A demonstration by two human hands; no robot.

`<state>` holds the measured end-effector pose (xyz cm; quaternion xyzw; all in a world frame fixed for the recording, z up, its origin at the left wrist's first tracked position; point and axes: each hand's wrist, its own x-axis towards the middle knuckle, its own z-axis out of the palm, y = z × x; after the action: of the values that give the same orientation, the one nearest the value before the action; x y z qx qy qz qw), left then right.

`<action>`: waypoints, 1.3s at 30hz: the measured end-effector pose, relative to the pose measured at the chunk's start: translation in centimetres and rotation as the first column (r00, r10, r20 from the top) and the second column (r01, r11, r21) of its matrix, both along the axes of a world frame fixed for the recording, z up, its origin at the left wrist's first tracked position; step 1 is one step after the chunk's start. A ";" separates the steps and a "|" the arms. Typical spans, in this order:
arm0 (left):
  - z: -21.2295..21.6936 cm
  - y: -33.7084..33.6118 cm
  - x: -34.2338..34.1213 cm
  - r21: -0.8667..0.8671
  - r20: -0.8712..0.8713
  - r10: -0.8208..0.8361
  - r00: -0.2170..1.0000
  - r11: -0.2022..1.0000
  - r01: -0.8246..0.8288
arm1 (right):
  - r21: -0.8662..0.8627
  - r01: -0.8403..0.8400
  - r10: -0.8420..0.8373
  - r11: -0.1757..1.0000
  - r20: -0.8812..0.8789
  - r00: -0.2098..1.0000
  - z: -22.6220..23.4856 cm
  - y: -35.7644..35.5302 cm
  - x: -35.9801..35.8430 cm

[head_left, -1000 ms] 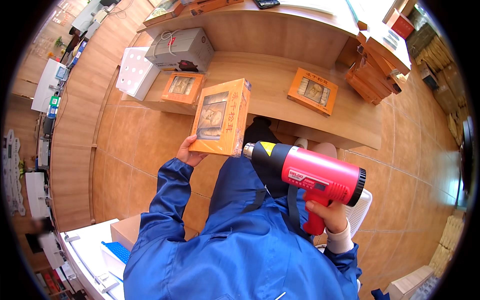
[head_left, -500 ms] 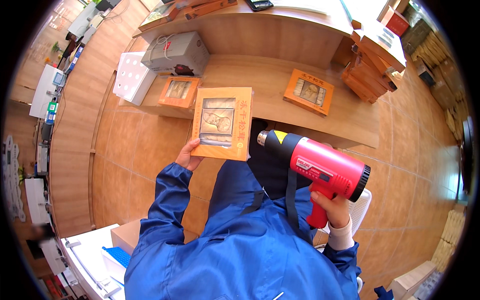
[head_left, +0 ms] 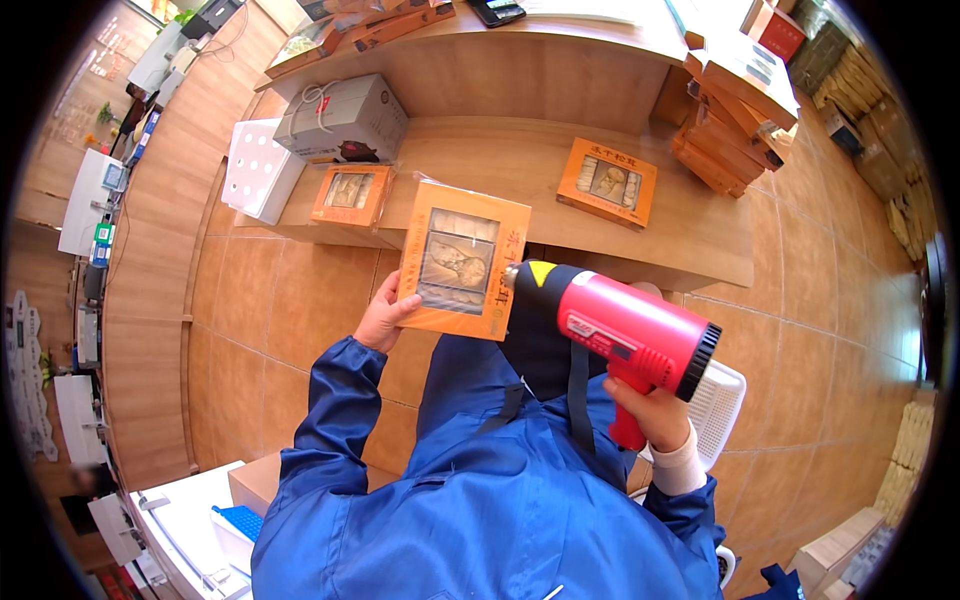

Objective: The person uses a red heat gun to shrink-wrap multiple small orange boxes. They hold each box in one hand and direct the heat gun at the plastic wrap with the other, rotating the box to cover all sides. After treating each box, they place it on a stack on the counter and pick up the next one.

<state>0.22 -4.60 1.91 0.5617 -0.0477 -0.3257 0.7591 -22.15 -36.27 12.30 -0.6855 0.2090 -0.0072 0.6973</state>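
Observation:
My left hand (head_left: 388, 312) grips the lower left corner of an orange gift box (head_left: 468, 222) with a clear window, held up in front of me. Pale dried pieces show in its compartments, and clear film stands out past its top edge. In my right hand (head_left: 655, 412) is a pink-red heat gun (head_left: 640, 330), my fingers wrapped round its handle. The gun's metal nozzle (head_left: 511, 277) points left at the box's right side; whether it touches cannot be told. Two similar orange boxes lie on the wooden shelf beyond: a left box (head_left: 352, 193) and a right box (head_left: 607, 183).
A grey carton (head_left: 348, 118) with a cord handle and a white dotted box (head_left: 262, 172) stand at the shelf's left. Stacked orange boxes (head_left: 722, 150) lean at its right end. A white perforated seat (head_left: 716, 410) is beside my right arm. A phone (head_left: 497, 11) lies on the upper counter.
The orange box has moved slightly right and down and tilted clockwise. The heat gun has shifted left, so its nozzle is now right by the box. My view has shifted a little.

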 end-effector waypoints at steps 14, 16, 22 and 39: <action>0.3 1.0 1.4 -0.047 -0.088 -0.078 0.993 0.996 0.074 | -0.113 0.167 -0.172 0.980 -0.039 0.984 0.0 -2.4 -1.3; 0.4 0.9 1.4 -0.016 -0.071 -0.107 0.992 0.994 0.106 | -0.101 0.194 -0.199 0.976 -0.049 0.979 0.0 -2.7 -1.1; 0.7 0.3 1.3 0.040 -0.061 -0.168 0.984 0.984 0.171 | -0.081 0.148 -0.148 0.986 -0.001 0.989 0.2 -2.7 0.4; 3.8 -2.2 1.3 0.456 0.677 -0.291 0.676 0.887 -0.076 | 0.089 0.148 -0.157 0.985 0.104 0.982 3.1 -3.4 0.4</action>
<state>1.57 -6.79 5.70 0.7991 -0.3035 -0.1220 0.5045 -21.73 -39.72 15.39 -0.6372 0.2221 -0.0901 0.7325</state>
